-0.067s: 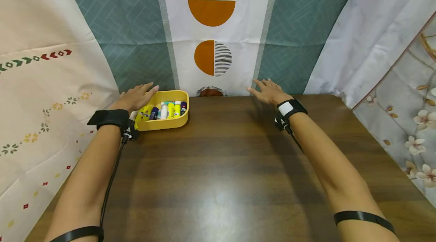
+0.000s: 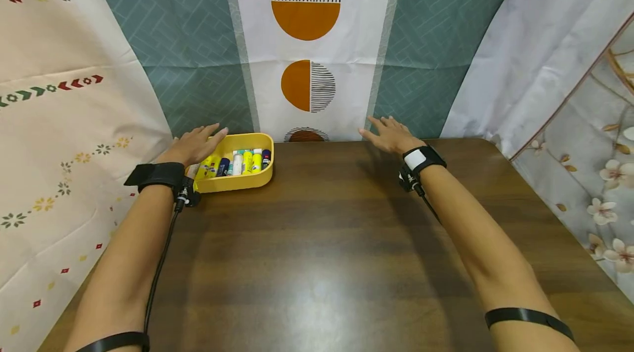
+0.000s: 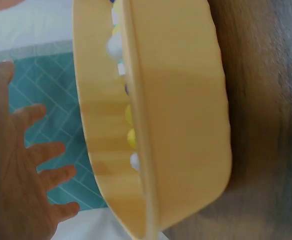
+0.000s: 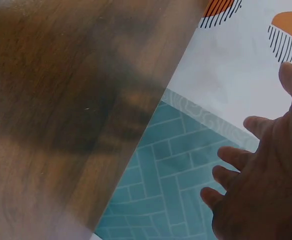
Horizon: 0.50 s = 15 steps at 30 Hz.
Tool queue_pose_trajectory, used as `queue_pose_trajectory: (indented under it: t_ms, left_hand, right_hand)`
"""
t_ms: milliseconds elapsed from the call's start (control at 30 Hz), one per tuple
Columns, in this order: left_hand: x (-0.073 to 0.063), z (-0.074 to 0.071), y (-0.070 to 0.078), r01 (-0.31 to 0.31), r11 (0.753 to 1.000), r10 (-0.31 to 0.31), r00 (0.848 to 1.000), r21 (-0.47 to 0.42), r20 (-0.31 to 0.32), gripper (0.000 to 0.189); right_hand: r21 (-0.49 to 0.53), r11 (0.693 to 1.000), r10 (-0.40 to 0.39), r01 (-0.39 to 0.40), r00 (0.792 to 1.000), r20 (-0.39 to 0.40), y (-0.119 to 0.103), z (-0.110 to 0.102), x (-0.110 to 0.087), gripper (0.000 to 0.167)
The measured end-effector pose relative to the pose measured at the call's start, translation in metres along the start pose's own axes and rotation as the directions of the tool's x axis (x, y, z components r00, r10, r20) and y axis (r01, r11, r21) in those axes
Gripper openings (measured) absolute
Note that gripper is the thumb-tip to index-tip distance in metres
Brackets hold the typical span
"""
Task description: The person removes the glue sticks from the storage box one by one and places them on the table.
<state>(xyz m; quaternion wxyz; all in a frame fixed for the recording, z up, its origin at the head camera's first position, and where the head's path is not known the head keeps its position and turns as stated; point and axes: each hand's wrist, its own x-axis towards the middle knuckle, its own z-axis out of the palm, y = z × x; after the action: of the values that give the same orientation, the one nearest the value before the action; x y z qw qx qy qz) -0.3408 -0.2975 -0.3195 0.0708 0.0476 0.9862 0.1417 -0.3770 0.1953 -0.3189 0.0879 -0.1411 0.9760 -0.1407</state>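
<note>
little differs from a moment ago: the head view shifts slightly, while your hands stay raised and spread. your left hand (image 2: 190, 146) has its fingers extended, holding nothing, just beside the yellow tray (image 2: 236, 182) of small bottles (image 2: 247, 163). your right hand (image 2: 393, 136) is likewise spread and holds nothing, well apart from it. the tabletop (image 2: 317, 242) stretches between your hands; its far edge runs near both, with patterned cloth (image 2: 421, 27) hanging behind.

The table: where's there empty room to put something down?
The middle of the table is bare between the left forearm and right forearm. There's another bare patch between the right forearm and the flowery cloth. It's crowded inside the yellow bin: little tubes lie close together, with the left hand nearby.
</note>
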Motion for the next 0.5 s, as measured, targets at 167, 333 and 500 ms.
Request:
queue_pose_trajectory:
  t_ms: [167,333,500]
  left_hand:
    - [-0.011,0.006,-0.023,0.074,0.997,-0.075,0.997,0.027,0.017,0.089]
    - [-0.019,0.015,-0.049,0.131,0.990,-0.126,0.988,-0.048,0.095,0.083]
    - [-0.022,0.024,-0.073,0.111,0.961,-0.099,0.993,-0.253,0.063,0.083]
  right_hand:
    - [0.020,1.000,-0.014,0.015,1.000,-0.018,-0.002,0.011,0.000,0.077]
    - [0.084,0.996,-0.014,0.013,1.000,0.019,0.006,0.027,0.000,0.077]
    - [0.159,0.987,-0.025,0.017,0.998,0.049,0.011,0.042,0.000,0.079]
